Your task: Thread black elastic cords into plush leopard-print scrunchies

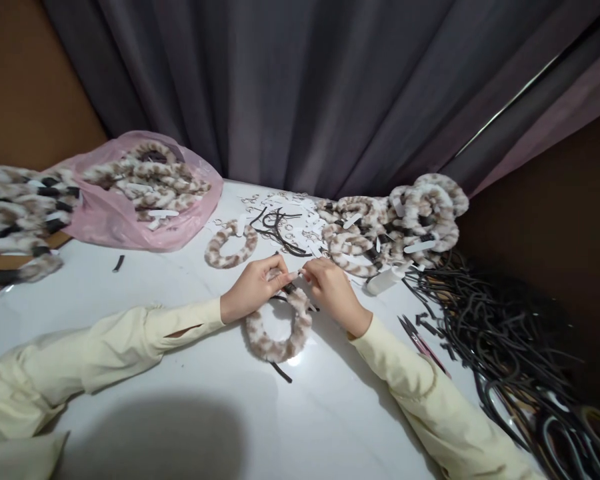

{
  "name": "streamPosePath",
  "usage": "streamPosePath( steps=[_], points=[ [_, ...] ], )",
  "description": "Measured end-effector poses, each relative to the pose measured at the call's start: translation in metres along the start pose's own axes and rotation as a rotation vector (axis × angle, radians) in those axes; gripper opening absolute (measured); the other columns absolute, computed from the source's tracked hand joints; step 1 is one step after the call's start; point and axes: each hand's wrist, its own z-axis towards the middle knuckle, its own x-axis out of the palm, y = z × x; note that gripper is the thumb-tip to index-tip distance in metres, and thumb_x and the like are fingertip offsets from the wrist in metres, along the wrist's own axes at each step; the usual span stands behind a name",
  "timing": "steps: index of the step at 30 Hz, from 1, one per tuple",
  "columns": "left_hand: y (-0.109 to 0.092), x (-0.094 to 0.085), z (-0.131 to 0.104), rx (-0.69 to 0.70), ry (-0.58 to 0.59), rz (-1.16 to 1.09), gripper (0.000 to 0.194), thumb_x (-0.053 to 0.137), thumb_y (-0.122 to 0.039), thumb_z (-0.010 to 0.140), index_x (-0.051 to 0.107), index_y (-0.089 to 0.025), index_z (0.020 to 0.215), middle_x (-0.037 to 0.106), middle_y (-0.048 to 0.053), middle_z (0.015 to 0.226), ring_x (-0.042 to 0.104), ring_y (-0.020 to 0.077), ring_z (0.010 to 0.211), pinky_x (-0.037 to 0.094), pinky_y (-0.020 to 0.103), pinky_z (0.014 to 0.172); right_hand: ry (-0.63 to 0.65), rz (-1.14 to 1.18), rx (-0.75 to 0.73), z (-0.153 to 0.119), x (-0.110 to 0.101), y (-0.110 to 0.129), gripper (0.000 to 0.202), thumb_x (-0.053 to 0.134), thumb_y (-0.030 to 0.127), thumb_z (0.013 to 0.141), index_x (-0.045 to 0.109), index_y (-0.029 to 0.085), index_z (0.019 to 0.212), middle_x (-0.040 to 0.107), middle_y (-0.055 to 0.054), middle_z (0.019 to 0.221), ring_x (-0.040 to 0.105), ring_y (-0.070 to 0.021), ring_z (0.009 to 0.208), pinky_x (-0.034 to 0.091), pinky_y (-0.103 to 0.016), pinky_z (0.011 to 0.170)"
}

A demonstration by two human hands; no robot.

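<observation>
A spotted brown-and-white furry ring [275, 348] rests on the white table below my hands. My left hand [254, 287] grips it near its dark band [290, 288], thumb and fingers closed. Close beside it, my right hand [333, 290] has its fingertips pinched at the same end of the ring; what they hold is too small to name. A short black cord [281, 372] sticks out below the ring. Just beyond my left hand lies another furry ring [215, 257] with a white tag [241, 225].
A pink plastic bag [90, 225] of furry rings stands at left, more furry pieces [10, 200] beside it. Behind my hands are black cords [280, 230], tags and small metal rings. At right: piled furry rings [430, 200], a white bottle [386, 280], scissors [423, 343], tangled black cords [510, 340].
</observation>
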Motion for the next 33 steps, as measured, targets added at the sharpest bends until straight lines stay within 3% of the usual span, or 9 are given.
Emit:
streamPosePath(
  steps=[6,8,11,15,22,33],
  points=[
    [0.011,0.006,-0.001,-0.039,0.002,0.023,0.026,0.056,-0.04,0.079,0.048,-0.017,0.068,0.048,-0.005,0.054,0.041,0.0097,0.05,0.032,0.021,0.051,-0.027,0.0,-0.029,-0.001,0.016,-0.005,0.018,0.045,0.005,0.08,0.055,0.016,0.071,0.058,-0.004,0.07,0.048,-0.019,0.073,0.034,-0.028,0.068],
    [0.017,0.008,0.0,-0.057,-0.021,0.018,0.026,0.055,-0.04,0.079,0.047,-0.018,0.069,0.049,-0.005,0.052,0.041,0.0097,0.048,0.033,0.021,0.051,-0.112,0.021,-0.02,-0.002,0.014,-0.004,0.011,0.046,0.014,0.086,0.057,0.015,0.085,0.06,-0.008,0.086,0.049,-0.021,0.083,0.036,-0.03,0.073],
    [0.024,0.008,0.003,-0.068,-0.085,0.009,0.025,0.056,-0.041,0.078,0.047,-0.018,0.07,0.05,-0.006,0.051,0.044,0.0103,0.049,0.034,0.021,0.052,-0.225,0.037,-0.011,-0.005,0.004,0.004,0.018,0.045,0.025,0.089,0.053,0.014,0.101,0.057,-0.011,0.102,0.047,-0.0228,0.091,0.036,-0.033,0.076],
    [0.025,0.006,0.005,-0.093,-0.141,-0.051,0.028,0.059,-0.042,0.076,0.047,-0.018,0.068,0.052,-0.005,0.051,0.045,0.0112,0.051,0.036,0.022,0.055,-0.147,-0.035,-0.101,-0.012,-0.006,0.021,0.011,0.049,0.023,0.086,0.057,0.017,0.09,0.061,-0.007,0.089,0.047,-0.0221,0.087,0.035,-0.034,0.075],
    [0.017,0.013,-0.002,-0.261,-0.078,-0.338,0.029,0.059,-0.042,0.075,0.044,-0.018,0.068,0.049,-0.005,0.051,0.041,0.0089,0.048,0.032,0.021,0.049,-0.222,-0.412,-0.318,-0.02,0.018,0.026,0.014,0.046,0.012,0.087,0.06,0.01,0.087,0.06,-0.01,0.082,0.044,-0.0216,0.076,0.031,-0.034,0.065],
    [0.013,0.013,-0.004,-0.248,-0.053,-0.25,0.029,0.058,-0.042,0.076,0.043,-0.018,0.068,0.047,-0.006,0.048,0.039,0.0075,0.043,0.03,0.02,0.045,-0.255,-0.332,-0.441,-0.019,0.019,0.021,0.021,0.046,0.01,0.087,0.056,0.012,0.069,0.05,-0.006,0.066,0.039,-0.0188,0.067,0.029,-0.031,0.061]
  ],
)
